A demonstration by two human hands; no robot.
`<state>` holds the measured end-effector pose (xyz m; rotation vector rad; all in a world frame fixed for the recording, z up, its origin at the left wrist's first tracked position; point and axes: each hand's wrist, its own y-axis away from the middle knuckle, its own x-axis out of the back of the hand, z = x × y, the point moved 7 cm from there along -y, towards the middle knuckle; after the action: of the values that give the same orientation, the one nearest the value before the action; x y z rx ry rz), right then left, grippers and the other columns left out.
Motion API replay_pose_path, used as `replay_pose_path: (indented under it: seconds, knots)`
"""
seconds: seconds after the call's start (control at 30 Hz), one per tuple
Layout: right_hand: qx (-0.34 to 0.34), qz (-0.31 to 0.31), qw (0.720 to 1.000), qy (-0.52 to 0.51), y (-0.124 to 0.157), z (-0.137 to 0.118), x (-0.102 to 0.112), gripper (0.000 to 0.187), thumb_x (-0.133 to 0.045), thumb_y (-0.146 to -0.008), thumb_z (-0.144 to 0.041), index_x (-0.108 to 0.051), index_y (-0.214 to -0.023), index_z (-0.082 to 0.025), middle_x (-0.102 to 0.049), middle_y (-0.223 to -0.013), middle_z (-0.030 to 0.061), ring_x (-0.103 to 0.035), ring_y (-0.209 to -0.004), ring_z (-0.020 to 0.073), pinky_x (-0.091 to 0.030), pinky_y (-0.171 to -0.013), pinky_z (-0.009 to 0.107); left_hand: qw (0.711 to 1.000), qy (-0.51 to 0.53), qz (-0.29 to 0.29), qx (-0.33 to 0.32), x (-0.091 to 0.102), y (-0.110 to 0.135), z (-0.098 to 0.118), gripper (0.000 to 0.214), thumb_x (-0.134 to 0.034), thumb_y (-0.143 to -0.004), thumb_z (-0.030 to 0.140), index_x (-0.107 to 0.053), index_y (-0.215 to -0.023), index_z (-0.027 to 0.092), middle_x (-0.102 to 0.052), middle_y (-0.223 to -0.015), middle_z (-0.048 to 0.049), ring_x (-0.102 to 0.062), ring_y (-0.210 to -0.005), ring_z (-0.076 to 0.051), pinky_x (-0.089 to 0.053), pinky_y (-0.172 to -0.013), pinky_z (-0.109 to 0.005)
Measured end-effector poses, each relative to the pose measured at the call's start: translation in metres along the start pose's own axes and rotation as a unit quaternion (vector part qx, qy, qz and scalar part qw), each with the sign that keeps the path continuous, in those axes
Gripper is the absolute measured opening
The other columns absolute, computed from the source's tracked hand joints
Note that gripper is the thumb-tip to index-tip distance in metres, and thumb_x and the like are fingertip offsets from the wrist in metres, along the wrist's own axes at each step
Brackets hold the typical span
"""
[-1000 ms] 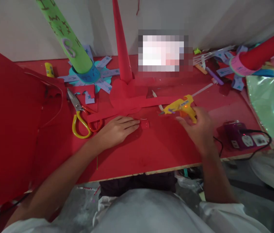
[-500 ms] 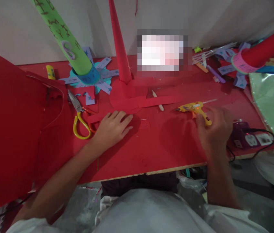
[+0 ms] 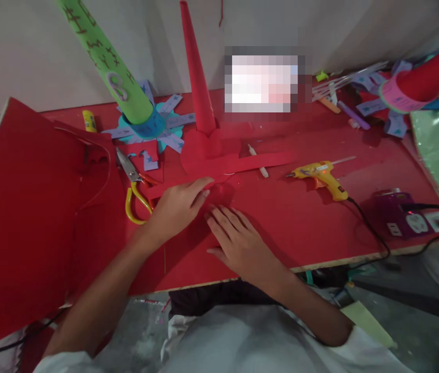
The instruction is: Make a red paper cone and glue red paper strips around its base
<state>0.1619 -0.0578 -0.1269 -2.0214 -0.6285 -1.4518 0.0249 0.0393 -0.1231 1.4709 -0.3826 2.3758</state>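
Observation:
My left hand (image 3: 178,210) is closed at the edge of a red paper strip (image 3: 235,180), its thumb and fingertips together; the strip is partly hidden under it. My right hand (image 3: 240,246) rests with fingers outstretched on the red tabletop, just right of and nearer me than the left, holding nothing. Beyond both hands stands a tall red paper cone (image 3: 200,88) on a red rounded base (image 3: 192,158), with a long red strip (image 3: 277,159) reaching right. To the right a yellow glue gun (image 3: 322,176) lies on its side. Yellow-handled scissors (image 3: 137,194) lie left of my left hand.
A green paper tube (image 3: 114,72) on a blue petalled base stands at the back left. A big red board (image 3: 20,223) rises at the left. A purple power socket box (image 3: 401,212) sits at the right, cabled. A pale stick (image 3: 258,161) lies near the strip.
My right hand has let go of the glue gun, leaving it on the table, and moved left beside my left hand. My left fingers have closed and the small red piece has shifted away from me.

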Motion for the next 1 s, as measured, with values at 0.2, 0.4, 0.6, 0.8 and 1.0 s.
replay_pose_path:
  seconds: [0.2, 0.4, 0.6, 0.8, 1.0]
  knots:
    - [0.003, -0.019, 1.000, -0.015, -0.010, 0.008, -0.008, 0.064, -0.061, -0.107, -0.045, -0.056, -0.156, -0.004, -0.049, -0.168, 0.0250, -0.044, -0.158, 0.0393, -0.038, -0.130, 0.061, 0.993, -0.095, -0.012, -0.074, 0.026, 0.031, 0.000, 0.034, -0.051, -0.111, 0.031, -0.072, -0.135, 0.019, -0.080, -0.124, -0.0125, -0.077, -0.111, -0.028, -0.060, -0.101, -0.044]
    - [0.001, -0.019, 1.000, -0.017, -0.007, 0.012, -0.011, 0.064, -0.059, -0.109, -0.044, -0.053, -0.157, -0.002, -0.051, -0.168, 0.0232, -0.048, -0.156, 0.0380, -0.037, -0.131, 0.061, 0.969, -0.175, -0.034, -0.173, 0.019, 0.079, 0.022, 0.034, -0.052, -0.110, 0.020, -0.069, -0.139, 0.016, -0.074, -0.142, -0.0128, -0.071, -0.128, -0.031, -0.053, -0.116, -0.054]
    - [-0.002, -0.021, 1.000, -0.019, 0.007, 0.015, -0.007, 0.056, -0.059, -0.109, -0.033, -0.054, -0.158, -0.006, -0.057, -0.163, 0.0205, -0.052, -0.151, 0.0350, -0.041, -0.129, 0.061, 0.958, -0.176, -0.017, -0.226, 0.003, 0.103, 0.044, 0.035, -0.057, -0.108, 0.023, -0.066, -0.141, 0.015, -0.068, -0.151, -0.0139, -0.065, -0.138, -0.034, -0.048, -0.119, -0.057]
    - [0.014, 0.029, 0.999, -0.011, 0.010, 0.021, 0.003, 0.045, -0.054, -0.109, -0.018, -0.062, -0.152, -0.011, -0.066, -0.153, 0.0160, -0.058, -0.142, 0.0303, -0.044, -0.127, 0.053, 0.974, -0.222, 0.041, -0.014, 0.022, 0.093, 0.011, 0.033, -0.060, -0.107, 0.026, -0.063, -0.138, 0.016, -0.076, -0.129, -0.0168, -0.072, -0.112, -0.036, -0.056, -0.095, -0.052]
    - [0.035, -0.021, 0.999, 0.013, -0.006, 0.020, 0.007, 0.045, -0.052, -0.106, -0.011, -0.065, -0.149, -0.012, -0.066, -0.152, 0.0167, -0.061, -0.138, 0.0324, -0.054, -0.117, 0.048, 0.967, -0.245, 0.022, 0.073, 0.012, 0.080, -0.007, 0.034, -0.066, -0.103, 0.044, -0.064, -0.125, 0.017, -0.071, -0.122, -0.0176, -0.068, -0.111, -0.037, -0.054, -0.091, -0.050]
